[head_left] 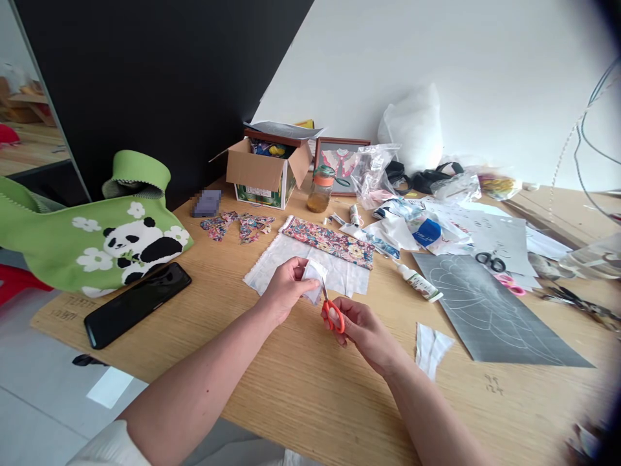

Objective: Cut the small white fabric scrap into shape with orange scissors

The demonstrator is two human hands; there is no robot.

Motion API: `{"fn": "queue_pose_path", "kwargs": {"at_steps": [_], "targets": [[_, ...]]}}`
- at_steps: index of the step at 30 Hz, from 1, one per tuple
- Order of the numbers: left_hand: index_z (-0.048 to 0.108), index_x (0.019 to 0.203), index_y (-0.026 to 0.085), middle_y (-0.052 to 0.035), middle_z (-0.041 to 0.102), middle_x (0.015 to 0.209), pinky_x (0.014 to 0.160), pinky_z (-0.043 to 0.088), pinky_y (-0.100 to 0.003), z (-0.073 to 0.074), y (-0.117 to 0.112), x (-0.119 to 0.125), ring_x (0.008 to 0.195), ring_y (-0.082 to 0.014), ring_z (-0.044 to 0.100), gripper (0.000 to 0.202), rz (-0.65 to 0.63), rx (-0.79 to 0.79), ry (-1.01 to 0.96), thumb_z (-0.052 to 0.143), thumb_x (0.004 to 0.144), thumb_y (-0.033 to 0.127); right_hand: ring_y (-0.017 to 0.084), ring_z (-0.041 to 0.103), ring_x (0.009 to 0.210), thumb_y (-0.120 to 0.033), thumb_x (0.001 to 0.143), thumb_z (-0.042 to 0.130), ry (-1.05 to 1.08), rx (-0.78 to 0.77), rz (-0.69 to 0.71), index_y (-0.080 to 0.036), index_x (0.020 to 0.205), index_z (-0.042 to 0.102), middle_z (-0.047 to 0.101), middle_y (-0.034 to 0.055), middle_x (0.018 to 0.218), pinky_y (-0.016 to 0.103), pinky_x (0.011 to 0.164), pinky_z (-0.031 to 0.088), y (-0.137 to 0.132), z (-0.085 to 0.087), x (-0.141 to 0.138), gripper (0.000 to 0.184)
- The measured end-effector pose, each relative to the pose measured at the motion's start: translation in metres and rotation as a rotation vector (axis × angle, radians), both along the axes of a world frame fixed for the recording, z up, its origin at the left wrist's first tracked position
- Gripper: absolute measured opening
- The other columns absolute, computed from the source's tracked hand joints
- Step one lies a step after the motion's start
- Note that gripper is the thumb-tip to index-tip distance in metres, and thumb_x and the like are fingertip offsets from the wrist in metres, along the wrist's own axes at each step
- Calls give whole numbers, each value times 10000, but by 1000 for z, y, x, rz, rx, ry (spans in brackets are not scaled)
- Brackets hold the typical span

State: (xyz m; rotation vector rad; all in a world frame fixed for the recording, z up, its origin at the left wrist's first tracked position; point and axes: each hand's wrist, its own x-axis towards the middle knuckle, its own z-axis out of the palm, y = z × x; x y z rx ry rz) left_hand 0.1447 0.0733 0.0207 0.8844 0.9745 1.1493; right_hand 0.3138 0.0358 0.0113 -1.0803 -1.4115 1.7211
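Between the thumb and fingers of my left hand (290, 285) is a small piece of white fabric (316, 272), held a little above the table. My right hand (361, 330) grips orange-handled scissors (334, 316), whose blades point up at the fabric's lower right edge. Whether the blades are closed on the cloth I cannot tell. Behind both hands lies a larger white cloth (272, 264) with a folded floral fabric (334, 243) across its far side. A white fabric scrap (431, 349) rests on the table to the right of my right hand.
At left are a green panda bag (58, 246) and a black phone (138, 304). Floral cutouts (237, 226), an open cardboard box (262, 171) and a jar (320, 191) stand farther back. Rightward lie a glue bottle (421, 283), a grey patterned sheet (495, 310) and black-handled scissors (491, 261).
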Motion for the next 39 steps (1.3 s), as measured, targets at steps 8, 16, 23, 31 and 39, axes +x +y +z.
{"fn": "queue_pose_path", "kwargs": {"at_steps": [8,16,23,31,39], "targets": [[582,864,142,-7,623,708,543,422,-214,-1,0,0,589,-109,550,395,5,-2,4,757,523,237,90,368,547,-566,745,716,-27,6,-10,-176,702,545,486,-18,670,234,490,322,1,-1,0,428],[576,863,135,-9,623,705,537,429,-217,-1,0,1,583,-105,545,405,8,-11,-13,764,519,234,93,366,558,-563,771,694,-43,19,-4,-174,719,543,477,-19,673,233,494,320,1,-3,1,421],[568,867,132,-7,621,703,522,433,-217,0,0,0,582,-106,547,408,8,-10,-16,760,519,224,81,356,525,-570,768,695,-51,24,-7,-173,706,526,458,-33,640,233,483,295,1,-5,1,436],[564,875,128,-6,621,703,528,441,-222,-1,1,-1,579,-106,545,425,14,-14,-18,760,511,231,71,351,506,-568,763,702,-57,24,-16,-166,706,525,450,-43,622,230,476,280,1,-6,1,443],[571,871,127,-4,613,706,528,432,-214,-2,1,-1,581,-97,539,404,6,-8,-23,760,535,247,70,350,506,-574,755,706,-56,9,-21,-166,714,527,452,-43,624,228,473,282,2,-7,2,447]]}}
